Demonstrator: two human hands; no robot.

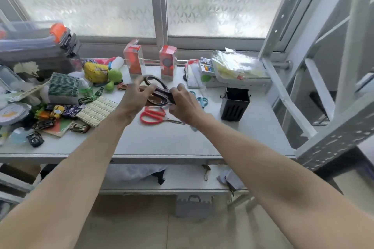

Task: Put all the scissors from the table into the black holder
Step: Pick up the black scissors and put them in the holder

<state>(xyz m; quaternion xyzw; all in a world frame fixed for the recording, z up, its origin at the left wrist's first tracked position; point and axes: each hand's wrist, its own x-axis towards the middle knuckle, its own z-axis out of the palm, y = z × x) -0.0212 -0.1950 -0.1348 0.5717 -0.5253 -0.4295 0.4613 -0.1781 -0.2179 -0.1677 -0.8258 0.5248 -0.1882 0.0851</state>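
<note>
Large black scissors (159, 91) hang above the middle of the table, held from both sides. My left hand (134, 98) grips the handle end and my right hand (185, 105) grips the blade end. Below them on the white table (162, 141) lie red-handled scissors (151, 116). Small blue-handled scissors (202, 100) lie just right of my right hand. The black holder (234, 106) stands upright at the right side of the table, apart from both hands, and looks empty.
Toys, toy cars, a stack of cards and plastic bins crowd the table's left side (60, 95). Two red boxes (134, 59) stand at the back by the window. A tray of packets (236, 70) sits behind the holder. A metal shelf frame (323, 107) rises at the right.
</note>
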